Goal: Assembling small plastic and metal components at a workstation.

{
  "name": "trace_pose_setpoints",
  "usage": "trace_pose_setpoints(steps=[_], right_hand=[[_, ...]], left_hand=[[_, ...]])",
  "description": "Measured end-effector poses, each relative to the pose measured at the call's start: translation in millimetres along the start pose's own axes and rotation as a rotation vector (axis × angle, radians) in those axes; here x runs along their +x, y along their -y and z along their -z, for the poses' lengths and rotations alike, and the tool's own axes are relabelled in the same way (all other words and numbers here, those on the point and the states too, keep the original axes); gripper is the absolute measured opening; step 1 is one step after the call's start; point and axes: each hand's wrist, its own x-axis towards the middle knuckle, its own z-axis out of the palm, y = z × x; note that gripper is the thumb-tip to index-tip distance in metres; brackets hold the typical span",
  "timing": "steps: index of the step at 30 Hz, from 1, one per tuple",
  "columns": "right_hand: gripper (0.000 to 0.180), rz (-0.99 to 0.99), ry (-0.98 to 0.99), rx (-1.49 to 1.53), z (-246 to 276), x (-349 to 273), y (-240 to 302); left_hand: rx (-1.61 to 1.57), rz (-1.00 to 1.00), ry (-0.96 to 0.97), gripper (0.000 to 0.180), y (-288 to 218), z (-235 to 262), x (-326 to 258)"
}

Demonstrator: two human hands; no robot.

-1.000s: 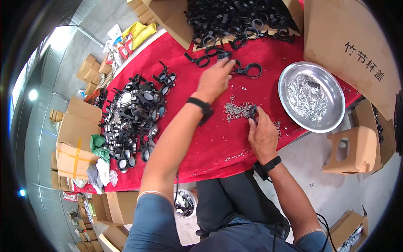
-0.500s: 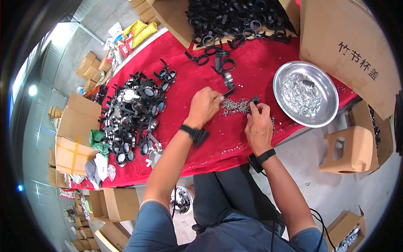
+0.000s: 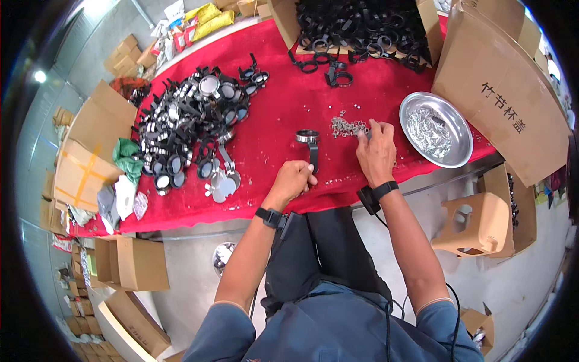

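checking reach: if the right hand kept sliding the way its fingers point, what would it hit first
The right hand points up the table, fingertips at the small pile of metal screws. It would likely meet those first; beyond lies bare red cloth.

left hand (image 3: 294, 180) grips black ring clamp (image 3: 310, 145); right hand (image 3: 375, 151) on screws (image 3: 346, 126).

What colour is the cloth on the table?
Red; the cloth shows best in the head view.

We note the worktop (image 3: 271, 120) across frame centre. Finished pile (image 3: 187, 120) upper left; parts box (image 3: 362, 27) at top; metal bowl (image 3: 435, 128) right; loose screws (image 3: 347, 127) between bowl and ring piece (image 3: 309, 145).
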Motion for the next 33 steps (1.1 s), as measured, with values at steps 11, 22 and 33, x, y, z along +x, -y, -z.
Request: trace_pose_setpoints(steps=[11, 22, 33], right_hand=[[0.04, -0.063, 0.411, 0.147, -29, -40, 77], [0.037, 0.037, 0.291, 0.129, -43, -50, 62], [0.039, -0.027, 0.086, 0.372, -29, -44, 70]], left_hand=[[0.156, -0.135, -0.055, 0.029, 0, 3, -33], [0.778, -0.117, -0.796, 0.036, 78, 160, -103], [0.481, -0.316, -0.758, 0.013, 43, 133, -101]])
